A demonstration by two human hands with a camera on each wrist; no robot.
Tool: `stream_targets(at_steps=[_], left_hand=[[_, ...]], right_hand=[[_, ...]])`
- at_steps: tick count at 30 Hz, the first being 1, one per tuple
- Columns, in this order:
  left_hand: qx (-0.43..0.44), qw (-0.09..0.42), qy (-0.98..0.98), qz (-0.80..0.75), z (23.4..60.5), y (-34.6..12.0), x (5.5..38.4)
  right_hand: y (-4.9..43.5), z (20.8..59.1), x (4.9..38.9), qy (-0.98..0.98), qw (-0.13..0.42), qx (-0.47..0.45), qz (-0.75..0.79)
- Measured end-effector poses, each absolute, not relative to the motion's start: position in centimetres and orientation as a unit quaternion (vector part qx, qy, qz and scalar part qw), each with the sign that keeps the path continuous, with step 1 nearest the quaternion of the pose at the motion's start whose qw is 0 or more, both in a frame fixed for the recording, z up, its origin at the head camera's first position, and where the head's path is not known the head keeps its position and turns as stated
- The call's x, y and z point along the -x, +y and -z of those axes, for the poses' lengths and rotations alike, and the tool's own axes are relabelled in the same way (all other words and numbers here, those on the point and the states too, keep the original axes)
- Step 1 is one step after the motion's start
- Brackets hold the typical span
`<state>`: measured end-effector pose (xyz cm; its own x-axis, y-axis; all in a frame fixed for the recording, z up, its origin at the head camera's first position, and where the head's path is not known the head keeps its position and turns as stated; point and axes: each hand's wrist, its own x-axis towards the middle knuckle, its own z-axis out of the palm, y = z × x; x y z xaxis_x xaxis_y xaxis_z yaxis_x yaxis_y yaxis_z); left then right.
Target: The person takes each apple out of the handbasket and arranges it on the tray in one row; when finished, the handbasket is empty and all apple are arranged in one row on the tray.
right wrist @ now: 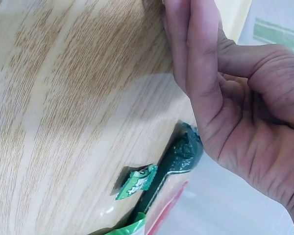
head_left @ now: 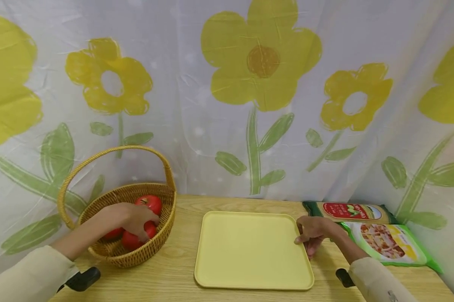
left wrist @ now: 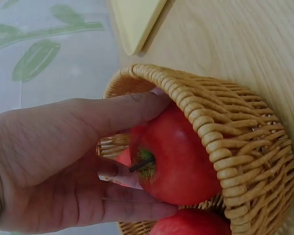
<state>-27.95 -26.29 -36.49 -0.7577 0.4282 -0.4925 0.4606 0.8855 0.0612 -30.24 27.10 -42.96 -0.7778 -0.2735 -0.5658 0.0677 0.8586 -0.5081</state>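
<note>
On the left, my left hand point(head_left: 134, 219) reaches over the rim into a wicker basket point(head_left: 163, 243) with a tall handle. Its thumb and fingers curl round a red apple point(left wrist: 181, 156) with a dark stem, close to the basket's inner wall. Other red apples lie around it, one point(head_left: 150, 203) beyond the fingers and another point(left wrist: 191, 224) beside it in the left wrist view. At the right edge of a yellow rectangular tray point(head_left: 253, 251), my right hand point(head_left: 311, 233) pinches the rim, thumb on top and fingers beneath. The tray lies on the wooden table.
Behind and right of the right hand lie a dark green package with a red label point(head_left: 353, 212) and a green and white food packet point(head_left: 387, 241). A small green wrapper point(right wrist: 137, 182) shows beside them. A flowered curtain point(head_left: 189, 126) hangs behind the table point(head_left: 181, 272).
</note>
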Motion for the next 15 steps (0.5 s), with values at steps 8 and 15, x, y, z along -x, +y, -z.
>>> stream_targets(at_steps=[8, 15], left_hand=[[-0.241, 0.233, 0.942, 0.011, 36.4, -27.3, 27.8], [-0.243, 0.186, 0.952, 0.013, 35.3, -28.0, 27.6]], right_hand=[[27.0, 42.9, 30.3, 0.912, 0.324, 0.061, 0.243], [26.8, 42.9, 30.3, 0.903, 0.339, 0.046, 0.261]])
